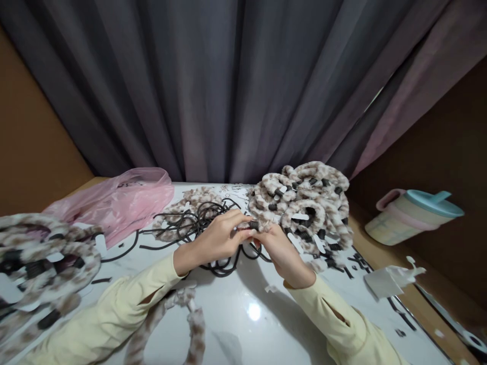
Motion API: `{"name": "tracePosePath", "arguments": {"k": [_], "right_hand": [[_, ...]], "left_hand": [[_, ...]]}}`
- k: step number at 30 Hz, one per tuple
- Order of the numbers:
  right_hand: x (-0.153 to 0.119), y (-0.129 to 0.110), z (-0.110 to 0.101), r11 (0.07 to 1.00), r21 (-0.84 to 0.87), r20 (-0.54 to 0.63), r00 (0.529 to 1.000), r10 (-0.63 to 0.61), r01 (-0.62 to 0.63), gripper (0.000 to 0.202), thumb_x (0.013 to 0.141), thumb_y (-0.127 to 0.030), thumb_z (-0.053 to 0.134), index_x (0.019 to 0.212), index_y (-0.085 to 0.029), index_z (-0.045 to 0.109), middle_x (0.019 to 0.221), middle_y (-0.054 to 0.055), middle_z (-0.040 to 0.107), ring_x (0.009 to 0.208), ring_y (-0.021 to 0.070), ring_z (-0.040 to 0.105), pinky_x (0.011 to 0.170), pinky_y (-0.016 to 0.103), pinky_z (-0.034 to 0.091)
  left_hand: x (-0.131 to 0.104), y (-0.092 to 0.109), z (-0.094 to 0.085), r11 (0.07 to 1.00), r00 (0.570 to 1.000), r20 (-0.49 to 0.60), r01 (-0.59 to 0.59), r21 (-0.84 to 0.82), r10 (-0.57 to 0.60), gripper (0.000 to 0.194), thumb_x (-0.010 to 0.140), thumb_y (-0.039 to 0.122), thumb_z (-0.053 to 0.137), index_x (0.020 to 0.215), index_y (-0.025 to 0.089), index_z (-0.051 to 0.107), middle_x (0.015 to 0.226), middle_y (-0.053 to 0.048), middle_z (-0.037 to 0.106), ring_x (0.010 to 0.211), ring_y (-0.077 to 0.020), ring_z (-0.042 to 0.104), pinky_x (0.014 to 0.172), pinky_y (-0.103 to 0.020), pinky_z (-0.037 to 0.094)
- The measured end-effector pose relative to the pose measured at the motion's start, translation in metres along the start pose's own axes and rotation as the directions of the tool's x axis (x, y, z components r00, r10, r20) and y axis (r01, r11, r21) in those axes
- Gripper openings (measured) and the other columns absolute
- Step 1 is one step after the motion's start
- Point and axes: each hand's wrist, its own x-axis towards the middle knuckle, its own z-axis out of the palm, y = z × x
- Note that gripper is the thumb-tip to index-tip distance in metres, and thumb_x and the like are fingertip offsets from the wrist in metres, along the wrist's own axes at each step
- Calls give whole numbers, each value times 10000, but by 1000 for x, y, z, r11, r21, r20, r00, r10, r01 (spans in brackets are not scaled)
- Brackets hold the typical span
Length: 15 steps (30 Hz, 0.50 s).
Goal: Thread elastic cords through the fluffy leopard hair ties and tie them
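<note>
Above the middle of the table, my left hand point(224, 234) is closed, with thumb and forefinger pinching a short piece of black cord point(253, 224) that looks wound in a coil. My right hand point(280, 248) meets it from the right, its fingers closed at the end of a fluffy white-and-brown strip point(266, 223). Fingers partly hide where the two join. Behind and below my left hand lies a loose tangle of black cord point(218, 268). A fluffy ring point(197, 329) with pale, bare-looking ends rests nearer me, between my forearms.
Fluffy rings with black bindings and white tags form a pile point(323, 203) at the back right, and another pile point(72, 263) at the left. There is a pink plastic bag point(133, 192) at the back left. A lidded cup point(403, 218) and a white packet point(384, 281) stand right.
</note>
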Motion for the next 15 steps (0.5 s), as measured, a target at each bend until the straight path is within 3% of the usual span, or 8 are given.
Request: {"name": "tracePosePath", "arguments": {"k": [4, 8, 12, 14, 15], "right_hand": [[-4, -8, -1, 1000, -16, 21, 1000, -1, 1, 204, 659, -234, 558, 493, -166, 459, 510, -33, 447, 526, 87, 354, 507, 225, 274], [-6, -11, -3, 997, -78, 142, 990, 1, 10, 285, 753, -299, 519, 507, -155, 526, 473, -29, 422, 480, 86, 332, 484, 234, 244], [-8, -8, -4, 966, -235, 190, 979, -68, 112, 380, 853, -345, 435, 518, -171, 480, 479, -26, 427, 449, 87, 321, 474, 238, 252], [-10, -5, -2, 886, -402, 166, 970, -177, 231, 352, 880, -302, 411, 556, -179, 471, 509, -17, 455, 471, 105, 382, 497, 242, 293], [-11, -3, -2, 801, -517, 151, 953, -261, 302, 319, 889, -268, 402, 596, -177, 489, 544, -3, 483, 508, 123, 424, 520, 249, 316]], "left_hand": [[-2, -8, 1, 976, 980, -76, -174, 129, 184, 181, 903, 170, 426, 995, 130, 575, 788, -60, 573, 777, -174, 536, 711, -286, 451], [-2, -13, 0, 928, 960, -49, -254, 273, 277, 200, 913, 144, 384, 1009, 116, 556, 807, -74, 566, 795, -188, 502, 751, -315, 445], [-2, -12, -1, 919, 967, -39, -225, 324, 250, 213, 917, 142, 359, 908, 118, 571, 792, -81, 560, 779, -196, 487, 742, -321, 433], [-1, -11, 0, 939, 978, -37, -187, 288, 206, 233, 922, 160, 358, 835, 128, 572, 775, -77, 561, 770, -194, 493, 724, -311, 424], [0, -11, 0, 953, 984, -36, -159, 259, 174, 241, 923, 168, 364, 805, 133, 571, 765, -73, 562, 765, -191, 501, 717, -303, 420]]}}
